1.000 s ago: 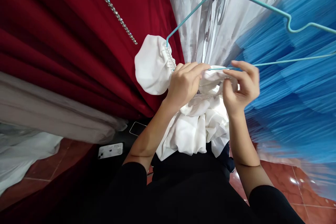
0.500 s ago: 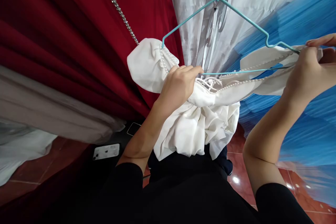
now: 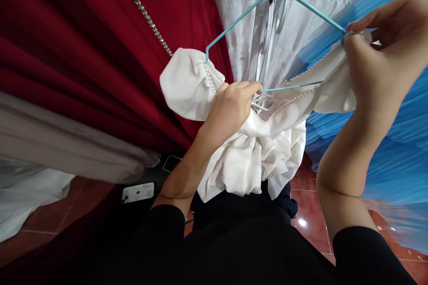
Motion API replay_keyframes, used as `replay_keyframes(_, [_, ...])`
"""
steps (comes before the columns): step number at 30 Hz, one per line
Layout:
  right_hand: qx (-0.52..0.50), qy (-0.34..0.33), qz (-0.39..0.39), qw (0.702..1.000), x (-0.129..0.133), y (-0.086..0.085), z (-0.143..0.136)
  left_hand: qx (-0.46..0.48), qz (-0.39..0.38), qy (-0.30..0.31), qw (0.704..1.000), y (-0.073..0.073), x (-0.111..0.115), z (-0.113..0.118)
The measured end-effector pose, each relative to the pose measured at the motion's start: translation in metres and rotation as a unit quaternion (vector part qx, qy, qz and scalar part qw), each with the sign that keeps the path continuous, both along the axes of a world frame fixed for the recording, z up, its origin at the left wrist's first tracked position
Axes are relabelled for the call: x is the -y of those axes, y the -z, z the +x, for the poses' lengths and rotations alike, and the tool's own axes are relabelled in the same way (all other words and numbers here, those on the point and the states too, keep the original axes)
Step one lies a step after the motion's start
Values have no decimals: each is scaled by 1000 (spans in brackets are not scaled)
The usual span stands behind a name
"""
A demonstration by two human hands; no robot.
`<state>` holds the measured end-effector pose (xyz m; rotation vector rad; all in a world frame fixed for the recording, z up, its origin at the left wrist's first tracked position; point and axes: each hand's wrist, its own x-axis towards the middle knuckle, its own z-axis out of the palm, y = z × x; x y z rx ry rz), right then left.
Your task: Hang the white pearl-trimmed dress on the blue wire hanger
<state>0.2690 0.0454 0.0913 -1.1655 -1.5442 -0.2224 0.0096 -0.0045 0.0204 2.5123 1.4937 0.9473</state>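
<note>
A white dress [image 3: 234, 164] with pearl-trimmed edges hangs on a thin light-blue hanger [image 3: 309, 6], its skirt bunched below. My left hand [image 3: 230, 102] is closed over the bodice and the hanger's lower bar, left of the middle. The left puffed sleeve [image 3: 185, 82] sits over the hanger's left end. At the hanger's right shoulder, my right hand [image 3: 377, 40] pinches the dress's right strap between thumb and fingers, against the wire. White laces [image 3: 264, 101] show inside the neckline. My right hand covers the hanger's right end.
Red cloth [image 3: 133, 75] hangs on the left with a glittering chain [image 3: 142, 9] before it. White fabric [image 3: 230, 13] and a blue tulle garment [image 3: 397, 160] hang behind and to the right. A phone [image 3: 137, 192] lies on a dark surface at lower left, above red floor tiles [image 3: 309, 205].
My right hand has moved up and left along the hanger, lifting the dress's right strap to the hanger's shoulder. The left hand stays nearly in place.
</note>
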Motion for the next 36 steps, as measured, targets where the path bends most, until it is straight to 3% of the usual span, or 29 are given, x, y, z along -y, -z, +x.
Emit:
replay_keyframes(3, [14, -40, 1, 999, 9, 8, -20, -6, -1, -20, 1000, 1, -3, -4])
replay_keyframes(7, [28, -76, 138, 987, 34, 35, -47, 28, 25, -17, 999, 6, -6, -10])
replay_keyframes(9, [55, -150, 85, 983, 43, 52, -61, 54, 43, -5, 998, 9, -6, -11])
replay_keyframes(11, [108, -177, -16, 978, 44, 69, -70, 76, 56, 6, 995, 14, -7, -11])
replay_keyframes(15, [129, -107, -99, 981, 36, 92, -81, 141, 93, 36, 985, 24, -12, -9])
replay_keyframes(17, [106, -91, -95, 986, 35, 99, -86, 194, 177, 30, 965, 28, -18, -14])
replay_keyframes(20, [107, -101, -60, 987, 35, 108, -94, 272, 340, -32, 900, 30, -35, -31])
replay_keyframes(22, [109, -105, -43, 988, 33, 112, -98, 310, 374, -59, 872, 30, -48, -47])
replay_keyframes(27, [103, -105, -31, 989, 23, 118, -91, 372, 246, -34, 895, 25, -74, -84])
replay_keyframes(32, [117, -114, -14, 986, 14, 114, -79, 360, 321, -50, 875, 17, -87, -134])
replay_keyframes(36, [113, -147, 12, 983, 12, 115, -79, 412, 316, -101, 849, 35, -75, -159])
